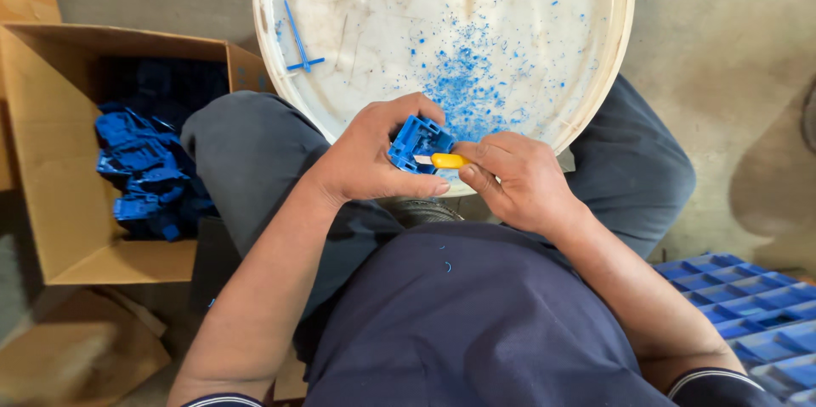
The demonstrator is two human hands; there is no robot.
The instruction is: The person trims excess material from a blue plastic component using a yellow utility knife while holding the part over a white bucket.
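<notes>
Concrete floor lies under a white tub lid (280, 76) sprinkled with blue shavings (463, 88). Left hand (374, 156) grips a blue plastic part (416, 144); right hand (518, 178) pinches a yellow-handled knife (449, 161) against it. Many parts wait in the cardboard box (42, 161); trimmed-looking ones lie stacked (748, 305) at right

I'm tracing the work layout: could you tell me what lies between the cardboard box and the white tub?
In the head view, the person's trousered leg lies between the cardboard box and the white tub.

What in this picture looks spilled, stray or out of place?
Blue shavings lie scattered across the white tub, a loose blue strip lies near its left rim, and one blue fleck sits on the person's shirt.
</notes>
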